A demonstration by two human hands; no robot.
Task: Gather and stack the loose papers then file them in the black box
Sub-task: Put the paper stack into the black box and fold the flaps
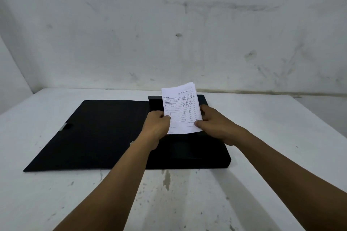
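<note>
A small stack of white papers [181,108], the top sheet a ruled form with handwriting, is held upright over the open black box [216,157]. My left hand [156,124] pinches the stack's left edge. My right hand [212,122] grips its lower right corner, thumb on the front. The stack's bottom edge hangs just above the box's tray. The box's lid [90,133] lies flat, folded out to the left, with a grey clasp at its left edge. The tray's floor is dark and partly hidden by my hands.
The box rests on a white, stained table [187,193] set against a scuffed white wall [169,33]. Bare tabletop lies in front of the box and to its right. The table's right edge falls away at the far right.
</note>
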